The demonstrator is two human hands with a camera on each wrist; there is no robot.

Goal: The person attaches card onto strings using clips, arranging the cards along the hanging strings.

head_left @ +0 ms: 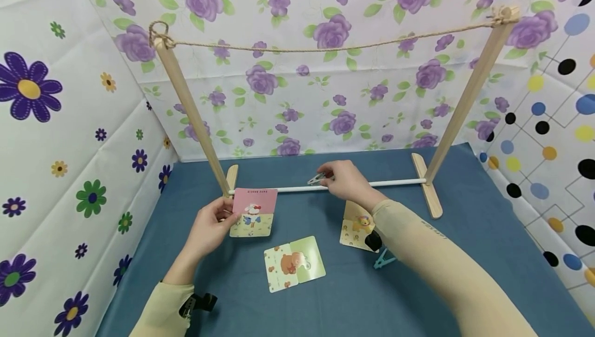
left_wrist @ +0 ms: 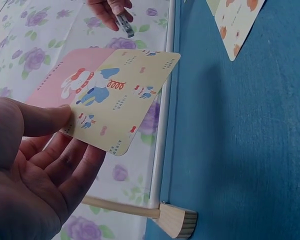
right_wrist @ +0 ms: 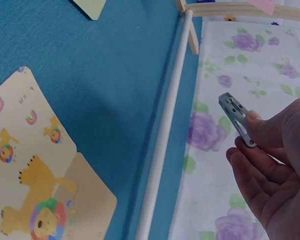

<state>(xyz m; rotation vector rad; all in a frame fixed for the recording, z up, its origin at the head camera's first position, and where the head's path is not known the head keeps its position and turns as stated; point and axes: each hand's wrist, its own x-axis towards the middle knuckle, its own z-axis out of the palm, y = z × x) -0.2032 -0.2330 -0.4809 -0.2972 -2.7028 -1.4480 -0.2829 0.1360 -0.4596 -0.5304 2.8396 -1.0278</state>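
Note:
My left hand pinches a pink and cream card with a white cartoon animal between thumb and fingers, lifted above the table near the left post. In the left wrist view the same card slants away from the thumb. Between the thumb and fingers of my right hand is a pale blue-grey clothespin, held over the white bar; the right wrist view shows the clothespin pointing up and left. A bear card and a lion card lie on the table, the lion card partly behind my right forearm.
A wooden frame has a left post, a right post and a white bar low between them. A twine rope sags slightly between the post tops. A teal clothespin lies by my right forearm on the blue cloth.

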